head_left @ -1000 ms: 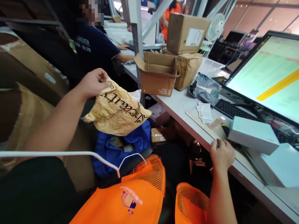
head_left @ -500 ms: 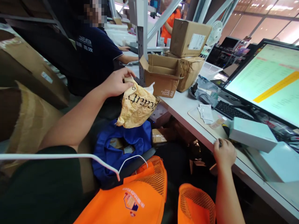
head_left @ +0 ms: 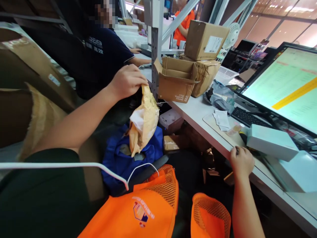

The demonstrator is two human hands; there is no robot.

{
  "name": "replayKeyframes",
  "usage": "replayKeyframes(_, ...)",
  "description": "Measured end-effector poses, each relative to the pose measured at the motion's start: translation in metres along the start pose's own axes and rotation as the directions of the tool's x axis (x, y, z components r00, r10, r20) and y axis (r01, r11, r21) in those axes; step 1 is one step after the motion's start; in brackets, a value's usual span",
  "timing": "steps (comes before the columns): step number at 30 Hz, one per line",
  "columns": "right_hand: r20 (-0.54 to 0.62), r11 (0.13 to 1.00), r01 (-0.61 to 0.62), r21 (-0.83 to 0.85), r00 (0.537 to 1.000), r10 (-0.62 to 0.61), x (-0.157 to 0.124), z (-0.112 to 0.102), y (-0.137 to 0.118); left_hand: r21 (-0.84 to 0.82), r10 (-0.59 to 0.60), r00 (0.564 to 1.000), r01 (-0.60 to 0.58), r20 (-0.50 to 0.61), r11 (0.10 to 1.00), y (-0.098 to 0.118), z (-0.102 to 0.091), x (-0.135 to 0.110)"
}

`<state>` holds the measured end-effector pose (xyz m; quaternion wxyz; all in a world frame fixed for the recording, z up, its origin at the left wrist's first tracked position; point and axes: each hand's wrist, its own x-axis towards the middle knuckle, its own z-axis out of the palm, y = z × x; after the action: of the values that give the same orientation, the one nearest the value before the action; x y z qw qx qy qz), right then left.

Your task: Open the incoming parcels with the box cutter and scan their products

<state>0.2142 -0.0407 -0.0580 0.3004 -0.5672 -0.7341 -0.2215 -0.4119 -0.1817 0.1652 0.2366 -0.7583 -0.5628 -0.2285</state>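
Observation:
My left hand (head_left: 128,81) is closed on the top of a crumpled yellowish mailing bag (head_left: 148,115). The bag hangs down from my fingers, with some white showing at its side. Beneath it is a blue fabric-lined bin (head_left: 111,165) with small items inside. My right hand (head_left: 242,161) rests closed at the desk edge, beside a white box (head_left: 271,141). A small dark thing shows between its curled fingers, too little of it visible to name.
On the desk (head_left: 192,112) stand an open carton (head_left: 177,87), a taped carton (head_left: 206,39), a grey plastic bag (head_left: 220,96), a keyboard (head_left: 250,117) and a monitor (head_left: 292,82). A co-worker in a dark shirt (head_left: 106,49) sits beyond a metal post (head_left: 155,56). Large cartons (head_left: 37,69) stand at left.
The yellowish bag has turned and now hangs lower and narrower over the blue bin, its printed side no longer showing. My right hand stays at the desk edge.

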Motion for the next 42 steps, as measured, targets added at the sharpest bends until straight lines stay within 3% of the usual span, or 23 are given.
replayKeyframes(4,0.008,1.0,-0.015,0.008,1.0,0.015,-0.002,0.002,0.001,-0.059,0.019,0.99,-0.027,-0.141,0.998,-0.009,-0.006,0.009)
replayKeyframes(7,0.009,0.999,-0.033,0.01,0.999,0.033,-0.002,0.004,0.001,-0.085,-0.045,0.974,0.027,-0.223,0.996,-0.008,-0.017,0.019)
replayKeyframes(11,0.004,0.999,-0.031,0.012,1.0,0.031,-0.002,0.005,0.001,-0.113,-0.226,0.961,0.21,-0.16,0.971,-0.001,-0.031,0.029)
replayKeyframes(13,0.002,1.0,-0.024,0.017,1.0,0.024,-0.001,0.004,0.0,-0.144,-0.257,0.956,0.237,-0.143,0.961,0.002,-0.035,0.032)
replayKeyframes(21,-0.005,1.0,-0.003,0.018,1.0,0.003,0.0,-0.004,-0.004,-0.227,-0.181,0.954,0.126,-0.238,0.966,0.012,-0.037,0.033)
replayKeyframes(30,0.005,1.0,-0.018,0.018,1.0,0.018,0.001,-0.003,-0.002,-0.318,-0.176,0.887,0.034,-0.427,0.947,0.017,-0.036,0.042)
replayKeyframes(37,0.006,1.0,0.009,-0.005,1.0,-0.009,0.0,0.001,0.003,-0.404,-0.167,0.848,-0.06,-0.503,0.913,0.008,-0.031,0.047)
replayKeyframes(42,0.005,1.0,-0.008,0.026,1.0,0.007,-0.001,0.005,0.006,-0.44,-0.168,0.844,-0.087,-0.509,0.894,0.001,-0.03,0.049)
